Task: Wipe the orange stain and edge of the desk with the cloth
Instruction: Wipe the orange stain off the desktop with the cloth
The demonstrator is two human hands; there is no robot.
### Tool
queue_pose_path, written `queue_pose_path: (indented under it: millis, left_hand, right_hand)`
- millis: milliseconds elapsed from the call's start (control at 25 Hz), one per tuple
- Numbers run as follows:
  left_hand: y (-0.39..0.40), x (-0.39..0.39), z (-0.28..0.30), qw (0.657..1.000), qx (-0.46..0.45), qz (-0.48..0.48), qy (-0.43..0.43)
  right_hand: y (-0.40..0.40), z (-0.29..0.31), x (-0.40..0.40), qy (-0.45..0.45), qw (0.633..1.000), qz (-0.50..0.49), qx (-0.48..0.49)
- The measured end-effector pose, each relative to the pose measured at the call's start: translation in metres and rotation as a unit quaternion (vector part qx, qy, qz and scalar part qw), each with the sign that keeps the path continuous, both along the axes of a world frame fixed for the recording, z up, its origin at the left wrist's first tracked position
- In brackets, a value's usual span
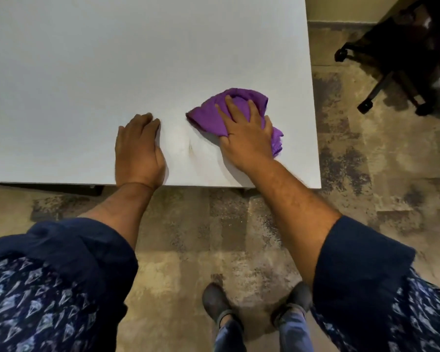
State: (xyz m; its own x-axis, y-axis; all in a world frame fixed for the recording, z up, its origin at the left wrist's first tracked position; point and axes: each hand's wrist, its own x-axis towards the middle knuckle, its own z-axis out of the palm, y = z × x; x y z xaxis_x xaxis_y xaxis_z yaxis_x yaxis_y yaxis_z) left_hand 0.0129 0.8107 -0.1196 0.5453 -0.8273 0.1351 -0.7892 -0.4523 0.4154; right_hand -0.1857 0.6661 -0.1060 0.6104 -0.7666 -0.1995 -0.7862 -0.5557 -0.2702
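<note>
The right hand (244,133) pressed flat on the purple cloth (214,115); the left hand (137,148) rested open on the desk (87,72). Firm, overlapping strokes over the faint stain (186,146) would work best.

The bench (87,72) top looks like a smooth matt laminate, pale grey-white, with barely any shine. Near its front edge there's a faint smudgy patch (186,146) where the finish looks a bit duller. The cloth (214,115) to the right of that patch is a soft purple fabric, crumpled, looks like microfibre with a fine texture. Below the bench, the floor (188,250) is a mottled, rough-looking beige and grey surface, matt. Right of the bench, the chair (391,59) has a black base, plastic by the look of it.
</note>
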Motion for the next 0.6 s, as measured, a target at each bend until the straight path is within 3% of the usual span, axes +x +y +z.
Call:
queue_pose_path:
  millis: [320,440,600]
  left_hand:
    - [0.003,0.001,0.002,1.000,0.003,-0.001,0.028]
    - [0.002,0.001,0.002,1.000,0.006,0.000,0.022]
    - [0.002,0.001,0.000,1.000,0.003,0.006,0.024]
  right_hand:
    - [0.086,0.009,-0.049,-0.063,0.978,0.199,0.033]
    - [0.068,0.016,-0.073,-0.057,0.964,0.258,-0.006]
    - [0.007,0.017,-0.014,0.001,0.995,0.073,-0.061]
